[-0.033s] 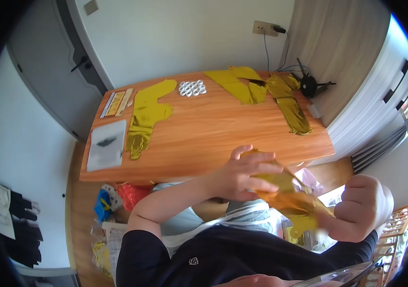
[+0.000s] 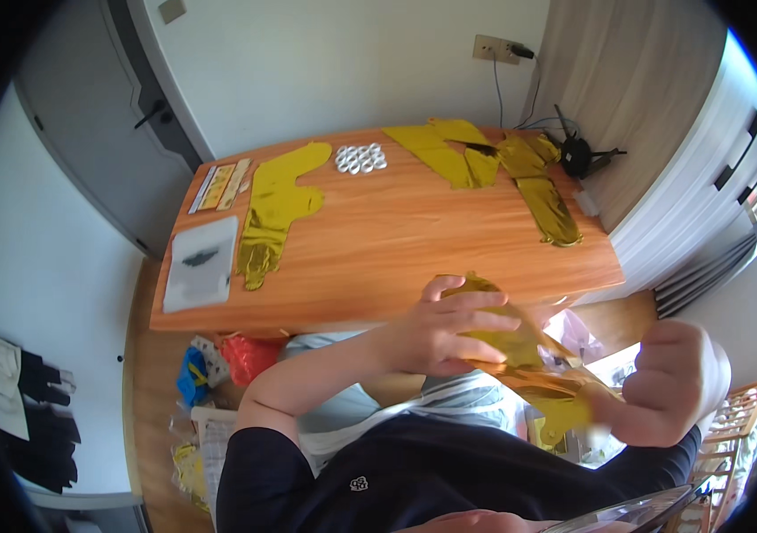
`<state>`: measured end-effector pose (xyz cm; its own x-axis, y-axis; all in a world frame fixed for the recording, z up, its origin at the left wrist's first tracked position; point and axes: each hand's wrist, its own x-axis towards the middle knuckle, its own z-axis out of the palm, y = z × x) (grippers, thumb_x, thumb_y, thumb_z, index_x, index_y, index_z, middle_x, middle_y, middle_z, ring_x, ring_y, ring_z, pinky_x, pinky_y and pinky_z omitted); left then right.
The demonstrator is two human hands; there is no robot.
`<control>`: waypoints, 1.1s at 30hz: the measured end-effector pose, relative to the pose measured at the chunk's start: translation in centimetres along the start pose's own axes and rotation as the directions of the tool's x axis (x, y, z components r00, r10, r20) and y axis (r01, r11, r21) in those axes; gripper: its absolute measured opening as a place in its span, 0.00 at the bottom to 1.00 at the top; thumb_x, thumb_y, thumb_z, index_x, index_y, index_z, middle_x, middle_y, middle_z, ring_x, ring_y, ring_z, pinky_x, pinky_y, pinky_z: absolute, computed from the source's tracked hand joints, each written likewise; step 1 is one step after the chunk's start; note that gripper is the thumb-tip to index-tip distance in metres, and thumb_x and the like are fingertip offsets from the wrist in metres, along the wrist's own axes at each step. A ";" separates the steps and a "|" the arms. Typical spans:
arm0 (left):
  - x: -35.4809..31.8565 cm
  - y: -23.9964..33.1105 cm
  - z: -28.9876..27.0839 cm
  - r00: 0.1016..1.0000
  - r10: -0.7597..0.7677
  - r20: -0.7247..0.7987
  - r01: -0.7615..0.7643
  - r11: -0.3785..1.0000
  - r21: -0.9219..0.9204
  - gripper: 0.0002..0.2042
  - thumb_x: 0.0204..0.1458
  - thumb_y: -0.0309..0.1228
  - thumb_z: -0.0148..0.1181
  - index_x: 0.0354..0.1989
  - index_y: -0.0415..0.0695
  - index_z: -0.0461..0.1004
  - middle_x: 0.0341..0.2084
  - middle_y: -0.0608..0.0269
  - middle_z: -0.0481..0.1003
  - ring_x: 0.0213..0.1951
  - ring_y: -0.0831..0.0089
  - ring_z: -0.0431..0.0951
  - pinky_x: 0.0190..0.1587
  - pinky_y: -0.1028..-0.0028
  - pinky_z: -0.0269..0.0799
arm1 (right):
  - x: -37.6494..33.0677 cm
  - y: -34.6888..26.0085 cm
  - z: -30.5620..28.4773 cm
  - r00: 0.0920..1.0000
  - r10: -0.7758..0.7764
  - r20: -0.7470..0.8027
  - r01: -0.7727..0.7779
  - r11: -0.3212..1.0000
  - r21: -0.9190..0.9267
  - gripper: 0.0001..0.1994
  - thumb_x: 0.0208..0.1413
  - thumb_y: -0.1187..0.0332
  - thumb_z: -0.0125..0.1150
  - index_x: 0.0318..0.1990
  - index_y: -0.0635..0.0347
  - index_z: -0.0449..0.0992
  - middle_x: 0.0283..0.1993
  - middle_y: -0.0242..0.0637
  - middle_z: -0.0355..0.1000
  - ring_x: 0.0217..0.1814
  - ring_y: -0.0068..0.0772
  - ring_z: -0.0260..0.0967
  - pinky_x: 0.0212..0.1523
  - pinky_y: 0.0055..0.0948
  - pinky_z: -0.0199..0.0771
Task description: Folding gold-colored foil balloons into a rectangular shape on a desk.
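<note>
My left hand (image 2: 445,329) grips the upper part of a flat gold foil balloon (image 2: 529,355) just in front of the wooden table's near edge (image 2: 378,306). My right hand (image 2: 671,382) is closed on the lower end of the same gold foil, at the lower right. The foil is crumpled between the two hands. On the table lie more flat gold foil balloons: one long piece (image 2: 276,209) at the left and several pieces (image 2: 485,155) at the far right.
A cluster of small white rings (image 2: 360,158) sits at the table's far edge. A white sheet packet (image 2: 201,262) and a yellow card (image 2: 223,185) lie at the left end. A black gadget with cables (image 2: 578,155) stands at the far right corner. Bags (image 2: 218,360) lie on the floor.
</note>
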<state>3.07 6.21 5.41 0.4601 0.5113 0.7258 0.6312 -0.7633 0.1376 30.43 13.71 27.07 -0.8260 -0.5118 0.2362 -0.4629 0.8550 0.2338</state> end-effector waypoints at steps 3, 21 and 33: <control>-3.5 3.5 -1.3 0.992 -0.101 -0.078 0.099 0.995 -0.024 0.14 0.50 0.42 0.75 0.42 0.51 0.83 0.49 0.67 0.81 0.57 0.67 0.77 0.61 0.59 0.63 | 0.7 1.3 0.9 0.998 0.045 -0.037 -0.042 0.996 0.082 0.11 0.47 0.68 0.72 0.39 0.55 0.80 0.16 0.18 0.55 0.14 0.22 0.57 0.18 0.29 0.53; -15.8 -11.8 -5.1 0.201 -0.969 -0.145 0.970 0.218 -0.111 0.36 0.55 0.39 0.72 0.68 0.38 0.64 0.54 0.46 0.79 0.55 0.60 0.81 0.57 0.65 0.74 | 12.7 22.6 33.1 0.792 0.582 -0.185 -0.609 0.776 -0.163 0.21 0.61 0.48 0.63 0.49 0.54 0.77 0.58 0.40 0.72 0.61 0.47 0.71 0.57 0.47 0.73; -17.8 -10.1 -5.8 0.369 -0.898 -0.241 0.815 0.188 0.548 0.34 0.59 0.52 0.63 0.69 0.45 0.66 0.60 0.48 0.73 0.61 0.49 0.73 0.63 0.54 0.68 | 2.7 8.2 35.3 0.662 0.744 0.091 -0.743 0.636 0.206 0.21 0.63 0.54 0.61 0.56 0.58 0.76 0.63 0.42 0.72 0.67 0.46 0.68 0.66 0.46 0.67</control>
<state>-15.08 2.53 -5.00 -0.5473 0.7786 0.3070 0.8358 0.4896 0.2485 13.02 22.34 -3.71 -0.9204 0.3049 0.2449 0.2531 0.9418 -0.2213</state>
